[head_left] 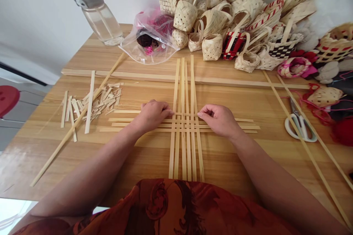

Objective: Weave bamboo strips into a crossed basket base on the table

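Note:
A cross of thin pale strips lies in front of me, woven together at the middle (184, 125). Several upright strips (183, 158) run away from my body, and several crosswise strips (245, 127) pass over and under them. My left hand (156, 114) is at the left side of the weave, thumb and fingers pinched on the farthest crosswise strip (125, 111). At the right side, my right hand (217, 118) pinches the same strip close to the outermost upright one. The strip is partly hidden beneath both hands.
Strip offcuts (106, 99) lie at left beside a long strip (57, 158). A water bottle (100, 20), a plastic bag (154, 40) and many small woven baskets (215, 18) stand behind. White-handled scissors (300, 126) and two long strips (311, 158) lie at right.

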